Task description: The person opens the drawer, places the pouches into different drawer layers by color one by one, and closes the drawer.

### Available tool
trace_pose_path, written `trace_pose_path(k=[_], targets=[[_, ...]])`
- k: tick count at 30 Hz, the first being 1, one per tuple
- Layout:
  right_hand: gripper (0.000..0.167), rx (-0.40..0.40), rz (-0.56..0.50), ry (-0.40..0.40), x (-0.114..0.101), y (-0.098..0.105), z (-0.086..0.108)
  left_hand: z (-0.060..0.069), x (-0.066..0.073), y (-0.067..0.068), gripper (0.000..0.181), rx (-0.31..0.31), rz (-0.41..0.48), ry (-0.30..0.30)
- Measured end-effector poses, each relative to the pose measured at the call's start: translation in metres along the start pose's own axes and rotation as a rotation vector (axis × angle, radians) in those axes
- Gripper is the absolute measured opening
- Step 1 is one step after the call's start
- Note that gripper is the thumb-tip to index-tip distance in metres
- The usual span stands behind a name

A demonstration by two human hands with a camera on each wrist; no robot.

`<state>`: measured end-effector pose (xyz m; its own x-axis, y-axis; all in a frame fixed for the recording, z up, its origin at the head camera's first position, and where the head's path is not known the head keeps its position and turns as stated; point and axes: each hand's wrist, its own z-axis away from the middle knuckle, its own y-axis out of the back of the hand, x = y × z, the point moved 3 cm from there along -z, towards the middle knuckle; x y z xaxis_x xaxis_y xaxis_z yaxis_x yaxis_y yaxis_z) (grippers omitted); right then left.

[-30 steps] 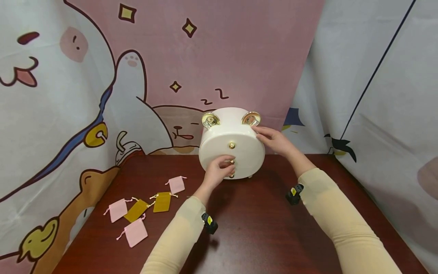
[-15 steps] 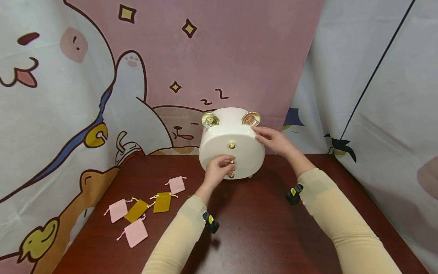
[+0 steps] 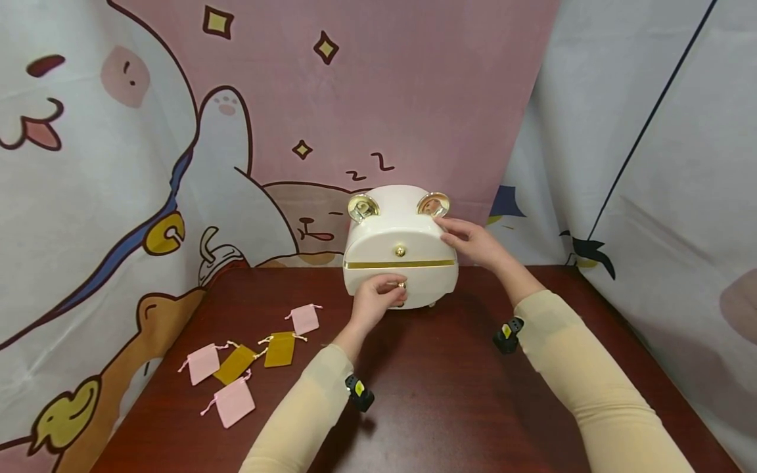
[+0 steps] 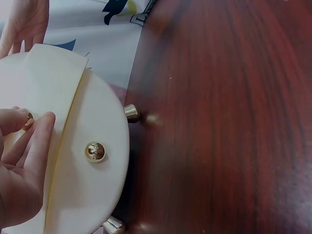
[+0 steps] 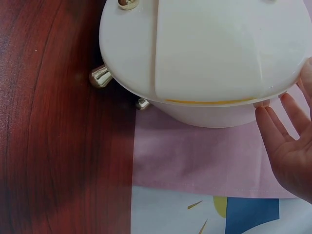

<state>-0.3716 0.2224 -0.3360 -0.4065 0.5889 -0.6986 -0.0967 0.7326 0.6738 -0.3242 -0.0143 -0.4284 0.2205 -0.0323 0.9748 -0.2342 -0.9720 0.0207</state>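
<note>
A white rounded box with gold ear shapes on top and gold knobs stands at the back of the table. Its middle drawer sticks out a little, a gold-edged gap showing above it. The left hand pinches the middle knob between thumb and fingers; the lower knob is free in the left wrist view. Against the upper right side of the box rest the fingertips of the right hand, its fingers spread and fairly straight in the right wrist view.
Left of the box, on the dark red table, lie pink pouches and mustard pouches with drawstrings. A printed cloth hangs behind the table and along its sides.
The middle drawer has come outward from its closed position, with the left hand moving slightly toward the person along with it. The right hand has stayed against the box.
</note>
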Motion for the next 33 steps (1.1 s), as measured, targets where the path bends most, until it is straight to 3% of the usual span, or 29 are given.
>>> trace_pose_path(k=[14,25,33], targets=[[0.05,-0.007,0.011,-0.035,-0.002,0.001,0.0,0.033,0.009,-0.005,0.025,-0.049,0.053,-0.068],[0.049,-0.004,-0.018,-0.035,-0.001,0.0,0.0,0.055,0.009,-0.009,0.024,-0.075,0.04,-0.06],[0.05,-0.007,-0.022,-0.044,-0.001,0.0,-0.001,0.074,0.01,-0.01,0.024,-0.061,0.028,-0.072]])
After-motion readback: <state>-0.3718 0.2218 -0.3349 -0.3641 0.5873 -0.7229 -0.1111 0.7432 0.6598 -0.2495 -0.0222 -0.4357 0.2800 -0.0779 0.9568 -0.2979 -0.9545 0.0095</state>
